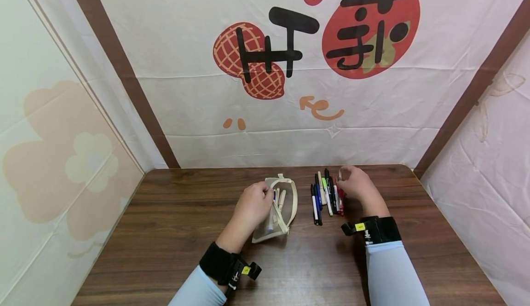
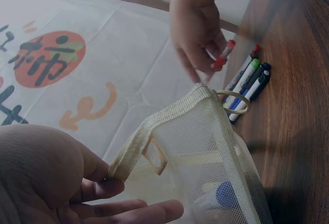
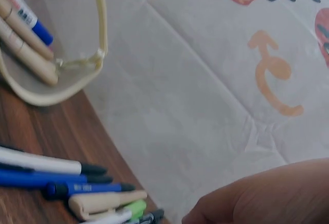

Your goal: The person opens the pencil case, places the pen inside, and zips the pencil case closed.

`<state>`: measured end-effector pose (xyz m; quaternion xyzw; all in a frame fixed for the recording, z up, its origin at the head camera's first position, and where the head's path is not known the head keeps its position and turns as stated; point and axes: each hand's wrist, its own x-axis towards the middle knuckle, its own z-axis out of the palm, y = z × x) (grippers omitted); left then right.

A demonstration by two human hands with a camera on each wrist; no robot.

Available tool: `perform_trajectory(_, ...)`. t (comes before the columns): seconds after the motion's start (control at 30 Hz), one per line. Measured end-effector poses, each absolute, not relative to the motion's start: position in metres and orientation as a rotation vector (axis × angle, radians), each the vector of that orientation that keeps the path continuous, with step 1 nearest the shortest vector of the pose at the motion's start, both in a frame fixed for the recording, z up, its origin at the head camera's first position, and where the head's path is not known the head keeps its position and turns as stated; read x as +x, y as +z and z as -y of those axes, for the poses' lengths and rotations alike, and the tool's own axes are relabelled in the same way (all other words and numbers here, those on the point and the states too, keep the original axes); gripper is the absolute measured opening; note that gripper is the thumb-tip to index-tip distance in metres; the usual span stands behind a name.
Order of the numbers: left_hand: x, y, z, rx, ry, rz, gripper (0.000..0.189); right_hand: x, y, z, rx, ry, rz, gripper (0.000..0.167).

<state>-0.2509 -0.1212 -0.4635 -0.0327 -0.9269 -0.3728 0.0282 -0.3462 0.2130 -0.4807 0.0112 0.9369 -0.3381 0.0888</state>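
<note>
Lighting even and soft; head view sharp, wrist views degraded.
Head view: bright, diffuse, faint shadows lower centre, straight edges bowed at the corners. Left wrist view: dim, vignetted lower left. Right wrist view: overall soft focus, lower right blurred.

The pencil pouch [image 2: 205, 152] is cream mesh cloth, see-through, edged with woven webbing tape. The pens [image 1: 327, 195] beside it look like smooth plastic, their barrels faintly glossy (one cream pen seems matt). The table [image 1: 165, 232] is dark wood with a visible grain and soft sheen. The backdrop [image 1: 290, 112] is creased, matt printed fabric.
</note>
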Motion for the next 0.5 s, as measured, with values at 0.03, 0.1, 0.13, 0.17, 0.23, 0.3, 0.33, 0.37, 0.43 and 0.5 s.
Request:
perform_trajectory(0.03,-0.251,-0.463,0.121,-0.101,-1.15,2.86,0.028,-0.346,-0.479,-0.211,0.012,-1.03,-2.78,0.067)
perform_trajectory(0.1,-0.251,-0.463,0.121,-0.102,-1.148,2.861,0.029,-0.347,-0.477,-0.208,-0.024,-1.084,-2.758,0.07)
perform_trajectory(0.13,-0.251,-0.463,0.121,-0.103,-1.145,2.861,0.029,-0.347,-0.475,-0.206,-0.038,-1.107,-2.745,0.071)
perform_trajectory(0.17,-0.251,-0.463,0.121,-0.103,-1.141,2.86,0.028,-0.346,-0.474,-0.204,-0.057,-1.133,-2.729,0.071)
perform_trajectory(0.23,-0.25,-0.463,0.121,-0.103,-1.135,2.859,0.028,-0.345,-0.472,-0.199,-0.09,-1.188,-2.694,0.075)
perform_trajectory(0.3,-0.25,-0.463,0.121,-0.103,-1.131,2.858,0.028,-0.344,-0.471,-0.194,-0.126,-1.241,-2.655,0.079)
perform_trajectory(0.33,-0.25,-0.463,0.121,-0.103,-1.131,2.858,0.028,-0.343,-0.471,-0.192,-0.153,-1.259,-2.636,0.081)
perform_trajectory(0.37,-0.25,-0.463,0.121,-0.103,-1.132,2.858,0.028,-0.342,-0.471,-0.19,-0.174,-1.279,-2.621,0.082)
perform_trajectory(0.43,-0.25,-0.463,0.121,-0.104,-1.141,2.86,0.028,-0.341,-0.471,-0.184,-0.215,-1.319,-2.591,0.083)
perform_trajectory(0.5,-0.25,-0.464,0.122,-0.106,-1.149,2.863,0.027,-0.339,-0.472,-0.179,-0.239,-1.362,-2.556,0.082)
